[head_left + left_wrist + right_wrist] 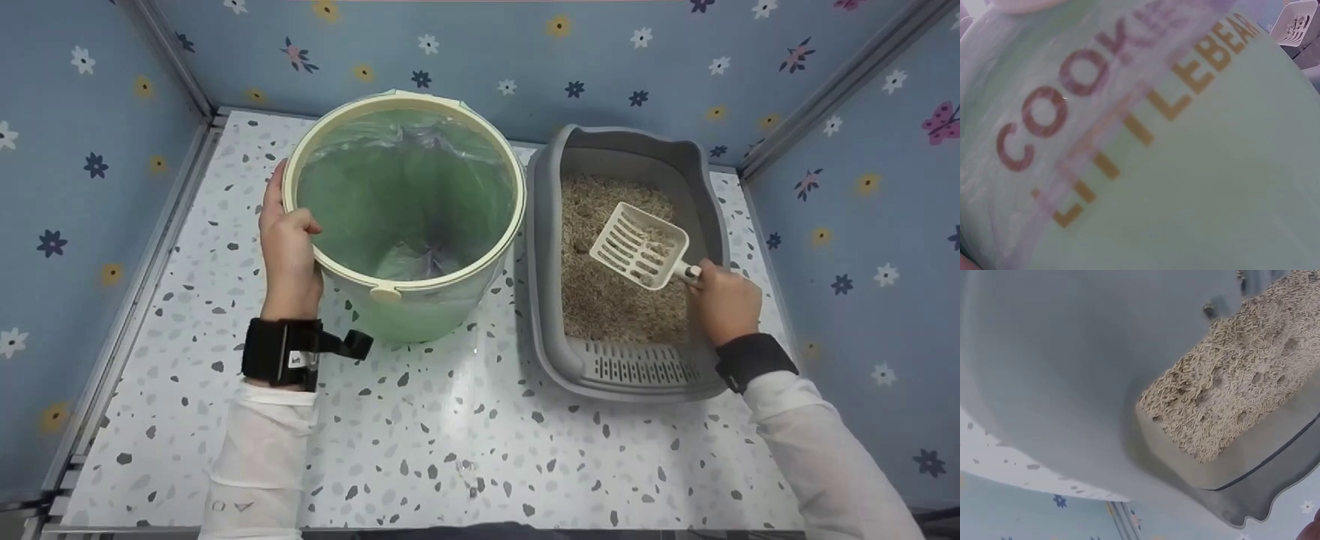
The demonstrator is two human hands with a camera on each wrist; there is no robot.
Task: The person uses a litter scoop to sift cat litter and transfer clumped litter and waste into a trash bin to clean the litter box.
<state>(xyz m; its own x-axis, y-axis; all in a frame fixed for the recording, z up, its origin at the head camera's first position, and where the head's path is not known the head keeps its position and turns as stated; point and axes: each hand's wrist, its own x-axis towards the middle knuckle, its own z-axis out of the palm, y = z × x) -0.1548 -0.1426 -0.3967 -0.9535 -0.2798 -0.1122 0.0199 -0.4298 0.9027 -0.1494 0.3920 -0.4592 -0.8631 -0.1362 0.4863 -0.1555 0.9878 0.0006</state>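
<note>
My left hand (291, 247) grips the left side of a green bin (420, 319), its thumb hooked over the cream rim. A clear plastic liner covers the bin's inside. In the left wrist view the bin's lettered wall (1202, 169) fills the frame. With my right hand (726, 304) I hold a cream slotted litter scoop (641, 246) by its handle. The scoop is tilted above the litter (626, 311) and carries some pellets. That litter lies in a grey litter box (546, 315). In the right wrist view the box wall (1061, 371) and pellets show, but the scoop cannot be made out.
Bin and litter box stand side by side on a white speckled table (450, 465), close to each other. Blue flowered panels (495, 45) close off the back and both sides. A slotted ledge (637, 364) forms the near end of the litter box.
</note>
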